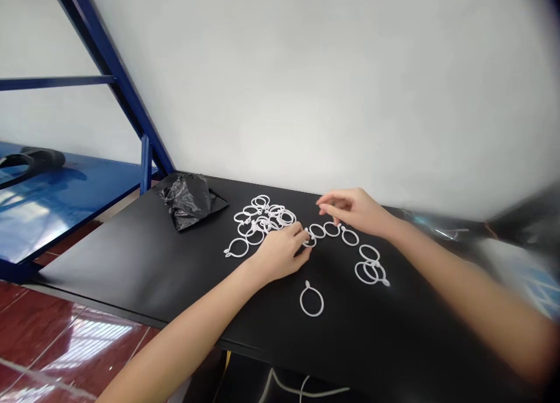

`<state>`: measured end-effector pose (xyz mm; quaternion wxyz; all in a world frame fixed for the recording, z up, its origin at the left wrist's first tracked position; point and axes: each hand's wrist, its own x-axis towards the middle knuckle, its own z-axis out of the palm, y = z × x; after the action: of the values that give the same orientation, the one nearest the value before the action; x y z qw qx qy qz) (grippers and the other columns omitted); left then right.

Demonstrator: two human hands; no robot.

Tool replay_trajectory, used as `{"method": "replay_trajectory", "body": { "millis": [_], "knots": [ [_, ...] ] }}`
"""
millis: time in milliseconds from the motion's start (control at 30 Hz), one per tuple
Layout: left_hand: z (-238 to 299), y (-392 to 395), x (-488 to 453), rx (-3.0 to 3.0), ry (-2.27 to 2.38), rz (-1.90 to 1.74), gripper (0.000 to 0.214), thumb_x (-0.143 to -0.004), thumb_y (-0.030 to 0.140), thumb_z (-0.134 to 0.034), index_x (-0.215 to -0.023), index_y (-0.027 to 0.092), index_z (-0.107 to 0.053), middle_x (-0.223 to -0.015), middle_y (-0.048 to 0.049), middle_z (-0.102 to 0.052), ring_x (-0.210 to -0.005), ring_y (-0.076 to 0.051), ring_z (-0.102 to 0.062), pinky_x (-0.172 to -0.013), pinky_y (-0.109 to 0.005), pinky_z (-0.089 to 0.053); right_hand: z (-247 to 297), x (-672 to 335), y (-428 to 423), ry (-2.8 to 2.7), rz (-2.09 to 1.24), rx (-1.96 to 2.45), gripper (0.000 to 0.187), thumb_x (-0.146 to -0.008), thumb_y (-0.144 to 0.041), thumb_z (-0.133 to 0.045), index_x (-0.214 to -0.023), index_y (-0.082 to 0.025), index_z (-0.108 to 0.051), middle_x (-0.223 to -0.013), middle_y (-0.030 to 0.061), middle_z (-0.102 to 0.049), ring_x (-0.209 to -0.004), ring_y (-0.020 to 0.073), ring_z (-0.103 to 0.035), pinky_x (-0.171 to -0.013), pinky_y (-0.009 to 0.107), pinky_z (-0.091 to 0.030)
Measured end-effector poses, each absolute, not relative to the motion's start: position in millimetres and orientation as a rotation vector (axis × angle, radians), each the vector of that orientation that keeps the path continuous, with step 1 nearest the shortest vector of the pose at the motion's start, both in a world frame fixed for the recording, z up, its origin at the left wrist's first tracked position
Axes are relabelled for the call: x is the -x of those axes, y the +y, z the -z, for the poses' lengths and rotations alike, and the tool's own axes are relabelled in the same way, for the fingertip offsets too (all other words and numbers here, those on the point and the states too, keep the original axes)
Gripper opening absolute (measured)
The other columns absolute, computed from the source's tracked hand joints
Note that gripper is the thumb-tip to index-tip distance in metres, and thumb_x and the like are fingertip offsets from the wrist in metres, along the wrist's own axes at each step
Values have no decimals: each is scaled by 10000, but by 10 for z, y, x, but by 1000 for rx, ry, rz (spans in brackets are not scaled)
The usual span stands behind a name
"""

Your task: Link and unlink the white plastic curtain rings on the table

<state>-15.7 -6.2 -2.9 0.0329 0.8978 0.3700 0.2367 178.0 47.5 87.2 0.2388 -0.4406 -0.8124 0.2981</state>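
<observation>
Several white plastic rings lie on a black table [131, 257]. A heap of rings [262, 216] sits toward the back. My left hand [282, 251] rests on the table with fingers curled, its fingertips pinching a ring [310, 239] at the end of a short row of rings [332, 231]. My right hand [354, 210] hovers over that row, fingers loosely bent and pinched together near one ring. A single ring [311, 301] lies nearer to me, and a small cluster of rings [371, 269] lies to the right.
A crumpled black plastic bag [190, 199] lies at the table's back left. A blue metal frame [118, 82] and blue shelf [52, 193] stand to the left. Red floor tiles [52, 344] show below. A white wall is behind.
</observation>
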Motion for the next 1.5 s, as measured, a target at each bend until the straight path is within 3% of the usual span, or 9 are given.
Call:
{"method": "replay_trajectory", "body": {
  "millis": [100, 200, 367, 600, 833, 1000, 1167, 1267, 1500],
  "knots": [
    [53, -25, 174, -2698, 1225, -757, 200, -906, 280, -514, -1058, 170, -583, -1065, -93, -590, -921, -221, -604, -637, -287, -516, -739, -2211, 191, -2238, -693, 1457, 253, -849, -408, -582, -929, -191, -685, -703, 30, -696, -556, 157, -609, -528, 283, -445],
    [105, -3, 160, -2647, 1235, -722, 240, -890, 263, -527, -1103, 162, -573, -1104, -106, -573, -1019, -252, -570, -744, -348, -547, -568, -2556, -63, -2242, -586, 1620, 255, -790, -409, -652, -948, -210, -678, -841, 53, -705, -661, 188, -630, -564, 300, -461],
    [180, 15, 145, -2529, 1168, -669, 206, -878, 194, -519, -1058, 159, -612, -1053, -95, -585, -978, -230, -598, -804, -367, -553, -358, -2778, -314, -2320, -637, 1757, 243, -715, -401, -716, -880, -236, -646, -925, 43, -681, -819, 226, -627, -639, 307, -458],
    [-2, -35, 55, -2345, 845, -528, 183, -881, 200, -527, -1003, 184, -662, -1000, -56, -610, -767, -130, -634, -688, -247, -543, -197, -2566, -402, -2343, -628, 1646, 48, -781, -221, -571, -829, -227, -570, -848, 15, -630, -732, 174, -576, -653, 292, -420],
    [-114, 37, -172, -2472, 953, -353, 56, -781, 136, -551, -754, 176, -578, -780, -3, -585, -650, -131, -557, -572, -236, -434, -145, -2426, -414, -2041, -791, 1512, 107, -767, -183, -583, -868, -217, -589, -824, 2, -639, -645, 135, -555, -621, 276, -455],
    [-58, 63, -112, -2352, 988, -556, 186, -695, 70, -545, -836, 191, -536, -781, 14, -595, -696, -143, -562, -594, -245, -447, -170, -2483, -376, -1786, -798, 1461, 162, -773, -336, -693, -848, -196, -667, -870, 45, -688, -725, 178, -611, -680, 317, -494],
    [-139, 73, -61, -2191, 810, -880, 222, -837, 121, -540, -1024, 185, -641, -949, -41, -683, -887, -161, -629, -809, -294, -498, -288, -2628, -324, -1709, -1123, 1433, 245, -762, -376, -712, -891, -168, -712, -848, 65, -707, -785, 202, -645, -718, 330, -511],
    [-186, 133, -72, -2133, 741, -840, 220, -888, 156, -501, -1015, 172, -679, -919, -47, -681, -804, -136, -623, -712, -252, -489, -298, -2721, -302, -1710, -1235, 1508, 212, -786, -348, -659, -871, -157, -697, -753, 43, -671, -665, 161, -605, -623, 299, -494],
    [-83, 420, -267, -2360, 803, -475, 143, -780, 121, -547, -844, 166, -667, -897, -27, -629, -716, -117, -577, -652, -224, -457, -79, -2710, -272, -2116, -755, 1616, 65, -745, -199, -575, -794, -201, -617, -850, 3, -578, -641, 117, -505, -597, 264, -411]
  ]
}}
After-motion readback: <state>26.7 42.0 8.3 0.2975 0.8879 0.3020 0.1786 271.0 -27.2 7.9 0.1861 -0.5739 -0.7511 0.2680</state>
